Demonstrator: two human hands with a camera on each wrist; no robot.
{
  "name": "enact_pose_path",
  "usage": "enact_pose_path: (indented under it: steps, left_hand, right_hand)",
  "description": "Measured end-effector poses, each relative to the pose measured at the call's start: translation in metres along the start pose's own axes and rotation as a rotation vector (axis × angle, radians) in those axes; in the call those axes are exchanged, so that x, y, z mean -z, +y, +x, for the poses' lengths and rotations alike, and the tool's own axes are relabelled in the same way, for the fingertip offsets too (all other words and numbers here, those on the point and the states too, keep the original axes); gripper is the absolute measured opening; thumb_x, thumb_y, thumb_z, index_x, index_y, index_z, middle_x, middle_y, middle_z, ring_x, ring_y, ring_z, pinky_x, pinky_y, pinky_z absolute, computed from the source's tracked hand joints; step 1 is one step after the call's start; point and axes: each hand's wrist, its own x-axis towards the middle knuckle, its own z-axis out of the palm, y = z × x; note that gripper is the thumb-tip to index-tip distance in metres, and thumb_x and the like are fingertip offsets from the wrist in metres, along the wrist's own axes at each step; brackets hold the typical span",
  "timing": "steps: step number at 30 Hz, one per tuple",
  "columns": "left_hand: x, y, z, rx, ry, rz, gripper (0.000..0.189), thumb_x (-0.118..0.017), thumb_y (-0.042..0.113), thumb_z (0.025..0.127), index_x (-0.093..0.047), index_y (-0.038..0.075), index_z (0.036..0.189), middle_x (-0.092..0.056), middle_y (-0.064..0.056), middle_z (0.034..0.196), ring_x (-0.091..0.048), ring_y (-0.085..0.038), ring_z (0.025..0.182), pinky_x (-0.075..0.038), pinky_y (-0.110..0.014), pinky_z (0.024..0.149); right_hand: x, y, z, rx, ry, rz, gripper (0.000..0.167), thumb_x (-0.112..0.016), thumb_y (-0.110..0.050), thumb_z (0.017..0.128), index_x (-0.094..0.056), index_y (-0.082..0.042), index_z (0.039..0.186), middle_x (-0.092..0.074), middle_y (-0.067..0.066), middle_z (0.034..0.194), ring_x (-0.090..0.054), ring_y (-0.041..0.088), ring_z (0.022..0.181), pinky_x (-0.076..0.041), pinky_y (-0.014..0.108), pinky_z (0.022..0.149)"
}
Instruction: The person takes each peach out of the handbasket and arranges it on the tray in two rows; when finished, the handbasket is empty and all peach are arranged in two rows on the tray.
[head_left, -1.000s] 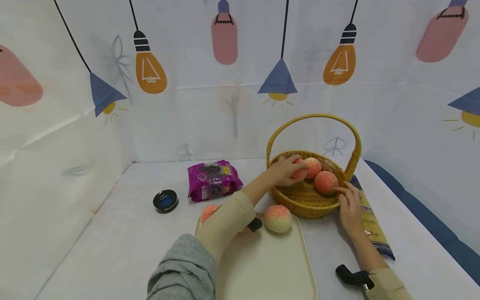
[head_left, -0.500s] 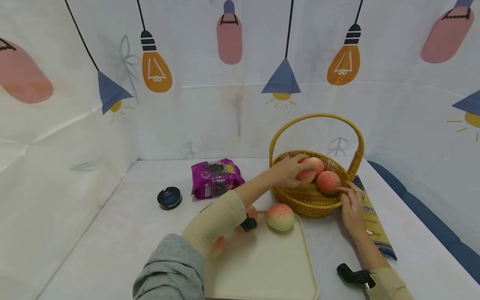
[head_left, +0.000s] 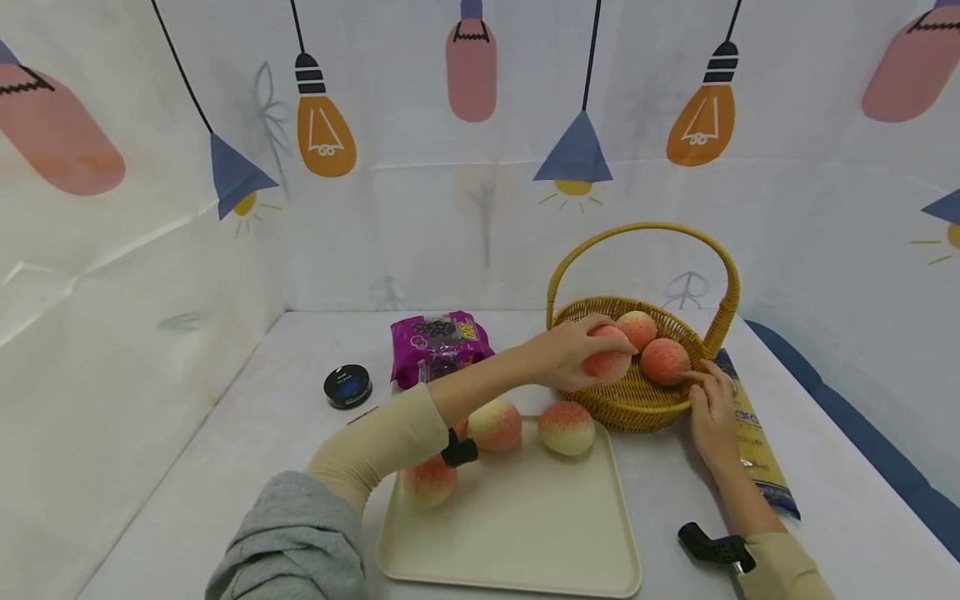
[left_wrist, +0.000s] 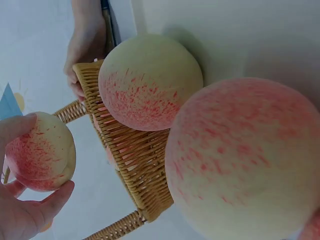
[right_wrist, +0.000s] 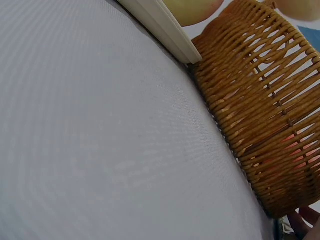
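Note:
My left hand (head_left: 564,357) grips a pink-and-cream peach (head_left: 609,360) between thumb and fingers, over the near left part of the wicker basket (head_left: 626,414). The left wrist view shows this held peach (left_wrist: 42,152) apart from the basket's rim. Inside the basket lie a pale peach (head_left: 637,328) and a redder peach (head_left: 666,362). My right hand (head_left: 712,412) holds the basket's right rim, its fingers over the edge; only fingertips (right_wrist: 302,222) show in the right wrist view. On the cream tray (head_left: 525,533) sit several peaches, one (head_left: 567,428) near its back right corner. My left forearm partly hides another.
A purple snack bag (head_left: 441,346) lies behind the tray, with a round black tin (head_left: 348,387) to its left. Right of the basket, partly behind my right hand, is a yellow-and-blue packet (head_left: 761,454). The basket's tall handle (head_left: 645,225) arches above it.
My left hand has brought its peach up and slightly toward the basket's front left. My left forearm has swung left, uncovering more peaches on the tray. My right hand stays at the rim.

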Motion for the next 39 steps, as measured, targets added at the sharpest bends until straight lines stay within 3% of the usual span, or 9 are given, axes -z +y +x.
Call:
enact_pose_path:
  steps: [10, 15, 22, 29, 34, 39]
  left_hand:
    - [0.018, 0.011, -0.034, -0.010, 0.012, -0.064, 0.047, -0.067, 0.022, 0.080, -0.054, 0.020, 0.124, -0.043, -0.010, 0.124, -0.048, -0.016, 0.106, -0.039, -0.019, 0.085]
    - [0.023, 0.017, -0.050, 0.013, -0.037, -0.061, 0.051, -0.069, 0.022, 0.079, -0.051, 0.020, 0.128, -0.041, -0.013, 0.127, -0.049, -0.019, 0.106, -0.040, -0.021, 0.086]
    - [0.020, 0.022, -0.079, -0.001, -0.071, -0.041, 0.050, -0.068, 0.020, 0.080, -0.053, 0.021, 0.128, -0.039, -0.013, 0.126, -0.051, -0.018, 0.097, -0.040, -0.020, 0.084]
    - [0.023, 0.030, -0.110, 0.121, -0.135, 0.020, 0.050, -0.065, 0.029, 0.082, -0.051, 0.028, 0.130, -0.037, -0.012, 0.130, -0.051, -0.018, 0.098, -0.043, -0.023, 0.084]
    - [0.019, 0.043, -0.136, 0.090, -0.130, 0.070, 0.047, -0.068, 0.031, 0.080, -0.053, 0.028, 0.124, -0.040, -0.014, 0.124, -0.055, -0.018, 0.091, -0.045, -0.020, 0.073]
    - [0.013, 0.055, -0.155, 0.107, -0.219, 0.055, 0.048, -0.069, 0.032, 0.079, -0.050, 0.034, 0.123, -0.037, -0.009, 0.128, -0.052, -0.014, 0.089, -0.044, -0.018, 0.069]
  right_hand:
    - [-0.001, -0.001, 0.001, -0.023, -0.008, 0.010, 0.035, -0.030, -0.012, 0.095, -0.054, 0.006, 0.113, -0.026, 0.012, 0.145, -0.017, 0.029, 0.134, -0.006, 0.052, 0.106]
    - [0.000, 0.002, 0.001, -0.025, -0.002, 0.009, 0.035, -0.030, -0.013, 0.095, -0.054, 0.006, 0.113, -0.026, 0.012, 0.144, -0.018, 0.029, 0.134, -0.007, 0.052, 0.107]
    - [0.000, 0.005, 0.001, -0.020, -0.003, 0.008, 0.035, -0.030, -0.013, 0.096, -0.054, 0.006, 0.113, -0.027, 0.013, 0.144, -0.018, 0.029, 0.134, -0.008, 0.051, 0.107]
    - [-0.003, 0.001, 0.005, -0.015, 0.002, 0.011, 0.036, -0.030, -0.013, 0.095, -0.054, 0.006, 0.113, -0.026, 0.013, 0.144, -0.017, 0.030, 0.134, -0.007, 0.052, 0.106]
    - [-0.005, 0.001, 0.001, -0.027, -0.018, 0.004, 0.036, -0.029, -0.013, 0.095, -0.054, 0.007, 0.113, -0.026, 0.014, 0.144, -0.017, 0.031, 0.134, -0.007, 0.054, 0.106]
    - [-0.003, 0.002, -0.002, -0.027, -0.006, -0.006, 0.035, -0.029, -0.011, 0.095, -0.054, 0.007, 0.112, -0.026, 0.014, 0.144, -0.016, 0.030, 0.134, -0.007, 0.053, 0.106]
